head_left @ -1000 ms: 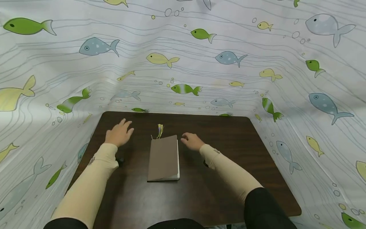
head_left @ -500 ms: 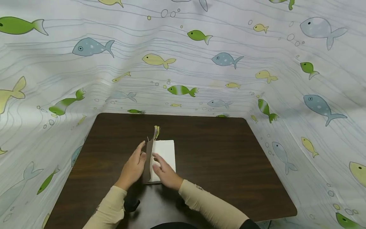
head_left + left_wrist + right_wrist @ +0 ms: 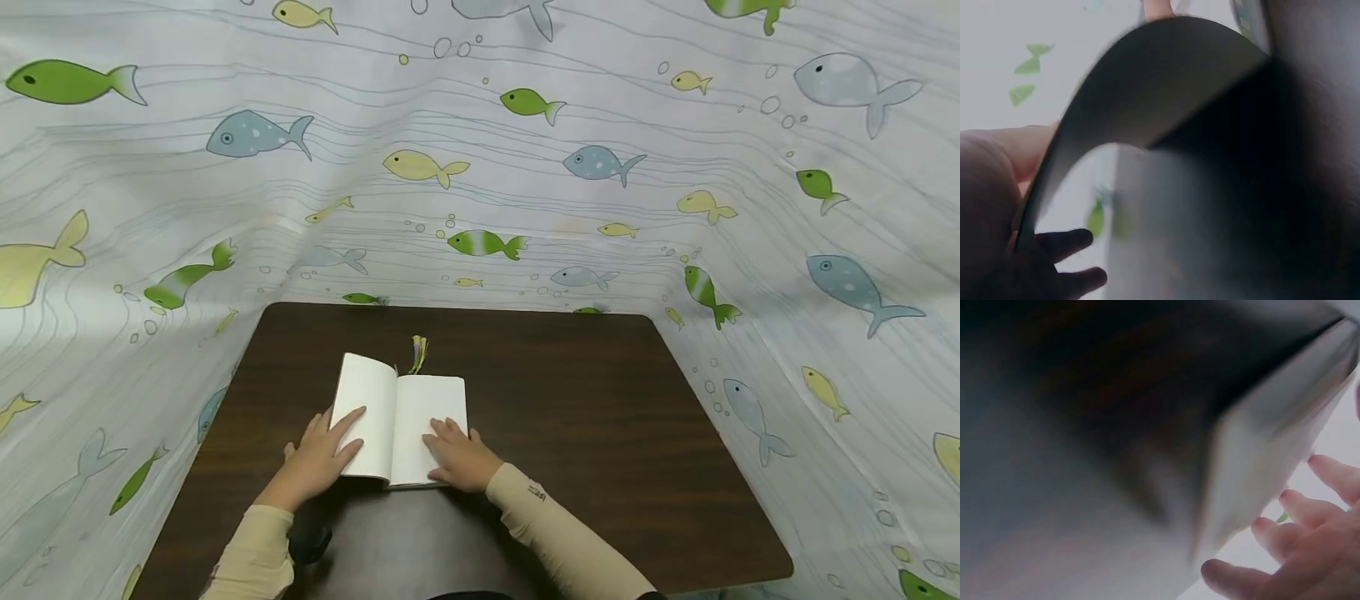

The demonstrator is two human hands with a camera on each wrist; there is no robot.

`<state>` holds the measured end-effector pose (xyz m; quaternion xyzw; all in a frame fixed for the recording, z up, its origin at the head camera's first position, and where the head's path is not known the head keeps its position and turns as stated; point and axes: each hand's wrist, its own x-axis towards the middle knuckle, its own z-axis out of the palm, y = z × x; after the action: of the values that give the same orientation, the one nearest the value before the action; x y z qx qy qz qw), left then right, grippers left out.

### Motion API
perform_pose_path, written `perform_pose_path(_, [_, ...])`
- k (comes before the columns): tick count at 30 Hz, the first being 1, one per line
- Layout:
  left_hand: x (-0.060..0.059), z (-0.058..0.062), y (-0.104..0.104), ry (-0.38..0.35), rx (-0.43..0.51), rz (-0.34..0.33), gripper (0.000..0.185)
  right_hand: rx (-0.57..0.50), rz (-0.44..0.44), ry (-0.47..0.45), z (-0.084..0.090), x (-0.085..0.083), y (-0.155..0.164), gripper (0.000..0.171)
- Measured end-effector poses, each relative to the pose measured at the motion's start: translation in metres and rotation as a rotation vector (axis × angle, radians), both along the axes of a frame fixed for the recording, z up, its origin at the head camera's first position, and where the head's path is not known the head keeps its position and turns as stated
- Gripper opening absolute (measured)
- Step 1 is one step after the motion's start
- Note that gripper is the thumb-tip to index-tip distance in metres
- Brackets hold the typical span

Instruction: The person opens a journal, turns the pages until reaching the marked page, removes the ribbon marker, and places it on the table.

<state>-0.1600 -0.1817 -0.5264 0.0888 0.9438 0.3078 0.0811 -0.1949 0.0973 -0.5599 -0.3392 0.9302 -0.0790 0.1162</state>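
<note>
The book [image 3: 416, 429] lies open on the surface [image 3: 577, 400], its left side lifted and bowed between the fingers of the left hand [image 3: 311, 462], which clamp that edge from above and below. The right hand [image 3: 463, 458] rests its fingers, slightly apart, on the right page; the tassel [image 3: 418, 354] lies beyond both hands' fingers.

You have a dark, round-cornered table [image 3: 600, 433] before you. Behind the table and along both its sides you see a white cloth [image 3: 517, 187] — printed, above the table's far edge, with a striped green fish [image 3: 480, 243], a yellow fish [image 3: 415, 165] and a spotted blue fish [image 3: 595, 162].
</note>
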Motion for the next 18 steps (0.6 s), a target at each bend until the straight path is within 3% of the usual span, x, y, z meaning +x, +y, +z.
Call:
perform_pose_path(3, [0.003,-0.011,-0.009,-0.020,0.067,0.005,0.058,0.073,-0.035,-0.019,-0.004,-0.006,0.013,0.083])
perform_pose_path(7, [0.001,-0.019,-0.014,-0.032,0.121,-0.002,0.059,0.060,-0.066,-0.046,-0.002,-0.014,0.029,0.094])
perform_pose_path(11, [0.000,-0.021,-0.019,-0.005,0.156,-0.003,0.059,0.021,-0.073,-0.027,0.001,-0.018,0.038,0.091])
perform_pose_path(18, [-0.001,-0.023,-0.015,0.043,0.185,-0.022,0.058,0.040,-0.088,0.143,-0.010,-0.011,0.040,0.081])
